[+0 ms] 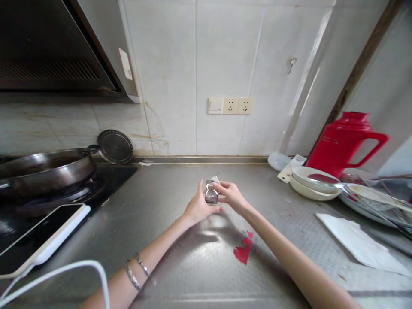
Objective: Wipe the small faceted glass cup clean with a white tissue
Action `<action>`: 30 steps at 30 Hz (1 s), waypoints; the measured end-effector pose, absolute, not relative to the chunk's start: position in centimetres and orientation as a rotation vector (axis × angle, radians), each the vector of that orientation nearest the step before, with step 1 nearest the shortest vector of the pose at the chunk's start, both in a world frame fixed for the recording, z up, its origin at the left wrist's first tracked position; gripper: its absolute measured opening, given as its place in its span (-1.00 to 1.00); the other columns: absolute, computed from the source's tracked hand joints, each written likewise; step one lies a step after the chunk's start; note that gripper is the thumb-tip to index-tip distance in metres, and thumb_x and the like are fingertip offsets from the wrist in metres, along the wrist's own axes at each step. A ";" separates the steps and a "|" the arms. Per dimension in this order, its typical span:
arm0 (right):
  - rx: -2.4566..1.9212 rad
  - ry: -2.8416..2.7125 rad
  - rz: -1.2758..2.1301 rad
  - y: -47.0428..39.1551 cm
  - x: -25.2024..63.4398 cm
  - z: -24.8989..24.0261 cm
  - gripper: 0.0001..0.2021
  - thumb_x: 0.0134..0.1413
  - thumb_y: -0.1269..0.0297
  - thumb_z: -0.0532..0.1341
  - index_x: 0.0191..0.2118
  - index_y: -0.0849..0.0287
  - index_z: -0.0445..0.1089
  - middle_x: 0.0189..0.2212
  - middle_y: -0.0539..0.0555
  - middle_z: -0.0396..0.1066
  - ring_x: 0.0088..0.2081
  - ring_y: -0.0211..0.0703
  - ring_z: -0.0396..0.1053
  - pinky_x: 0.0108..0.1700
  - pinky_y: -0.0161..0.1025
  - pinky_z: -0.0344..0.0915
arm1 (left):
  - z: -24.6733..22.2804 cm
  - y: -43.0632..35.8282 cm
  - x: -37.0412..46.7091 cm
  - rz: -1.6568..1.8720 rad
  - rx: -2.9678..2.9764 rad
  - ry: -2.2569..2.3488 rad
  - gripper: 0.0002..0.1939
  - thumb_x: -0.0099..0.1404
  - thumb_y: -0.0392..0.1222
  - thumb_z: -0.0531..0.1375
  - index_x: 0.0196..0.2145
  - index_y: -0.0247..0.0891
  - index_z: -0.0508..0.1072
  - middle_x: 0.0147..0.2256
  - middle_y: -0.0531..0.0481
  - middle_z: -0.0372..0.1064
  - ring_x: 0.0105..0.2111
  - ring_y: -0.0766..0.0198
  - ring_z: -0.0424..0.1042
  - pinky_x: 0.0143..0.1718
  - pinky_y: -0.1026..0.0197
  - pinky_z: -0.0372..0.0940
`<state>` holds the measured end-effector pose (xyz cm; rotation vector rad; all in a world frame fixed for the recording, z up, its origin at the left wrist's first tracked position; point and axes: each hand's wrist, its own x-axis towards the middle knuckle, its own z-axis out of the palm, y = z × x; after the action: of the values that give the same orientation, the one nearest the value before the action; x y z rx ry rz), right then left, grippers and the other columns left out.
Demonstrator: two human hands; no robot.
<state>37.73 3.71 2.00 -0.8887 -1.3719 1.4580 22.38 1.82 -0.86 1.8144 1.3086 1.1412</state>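
Near the middle of the steel counter (167,201), both of my hands are around a small, shiny, dark grey packet (211,193) with a white edge at its top. My left hand (201,205) grips it from the left, thumb stretched out beneath. From the right, the fingers of my right hand (231,195) pinch its upper side. What the packet contains I cannot make out. A torn red scrap (243,249) lies on the counter between my forearms.
At left, a pan (48,171) sits on the stove beside a phone (41,236) with a white cable. To the right are a red thermos (343,143), stacked bowls (315,189), a plate with utensils and a white paper (360,242). A tiled wall stands behind.
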 end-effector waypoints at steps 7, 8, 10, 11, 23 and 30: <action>-0.875 -1.302 1.610 3.8 37.4 1.5 -0.58 -0.07 -0.04 0.32 -0.25 0.27 0.50 -0.32 0.15 0.49 -0.37 -0.19 0.43 -0.32 -0.23 0.44 | -0.9 1.9 21.8 1.157 2.080 1.406 0.05 -0.18 0.03 0.44 0.20 -0.17 0.04 0.18 -0.26 0.14 0.12 -0.08 0.25 0.06 -0.07 0.23; -0.868 -1.280 1.618 3.7 37.3 1.5 -0.58 -0.07 -0.04 0.32 -0.25 0.26 0.50 -0.32 0.14 0.49 -0.38 -0.19 0.43 -0.33 -0.23 0.44 | -0.8 1.8 21.8 1.169 2.089 1.402 -0.02 -0.16 0.01 0.43 0.17 -0.16 0.09 0.14 -0.22 0.20 0.10 -0.05 0.28 0.04 -0.04 0.25; -0.868 -1.214 1.635 3.7 37.2 1.6 -0.56 -0.06 -0.07 0.30 -0.22 0.25 0.48 -0.30 0.15 0.48 -0.39 -0.19 0.43 -0.35 -0.22 0.44 | -0.6 1.6 21.7 1.189 2.075 1.417 -0.10 -0.14 0.00 0.42 0.12 -0.13 0.13 0.05 -0.16 0.30 0.03 -0.01 0.35 -0.01 0.00 0.28; -0.878 -1.189 1.638 3.7 37.2 1.6 -0.54 -0.05 -0.09 0.29 -0.21 0.25 0.48 -0.30 0.16 0.48 -0.40 -0.18 0.42 -0.36 -0.21 0.44 | -0.5 1.5 21.7 1.197 2.052 1.426 -0.11 -0.14 0.00 0.42 0.11 -0.12 0.13 0.01 -0.13 0.34 0.00 -0.01 0.37 -0.04 0.01 0.28; -0.933 -1.622 0.834 4.8 38.2 1.9 -0.59 0.04 -0.05 0.19 -0.34 0.25 0.52 -0.43 0.09 0.50 -0.38 -0.15 0.39 -0.35 -0.28 0.29 | -0.8 0.9 22.5 1.288 1.910 1.318 -0.15 -0.13 -0.06 0.42 0.06 -0.17 0.12 -0.10 -0.10 0.42 -0.14 0.10 0.44 -0.11 0.12 0.29; -0.782 -1.923 0.417 3.0 38.1 2.1 -0.72 0.21 0.18 0.07 -0.18 0.09 0.51 -0.26 0.08 0.55 -0.22 -0.06 0.50 -0.16 -0.21 0.37 | -0.8 1.4 22.6 1.284 1.913 1.339 -0.19 -0.13 -0.17 0.40 0.04 -0.22 0.12 -0.11 -0.10 0.39 -0.17 0.14 0.43 -0.14 0.14 0.30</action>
<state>38.14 2.98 2.11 -0.7821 -1.9227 0.4172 22.58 1.37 -0.77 1.9127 1.3385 1.2836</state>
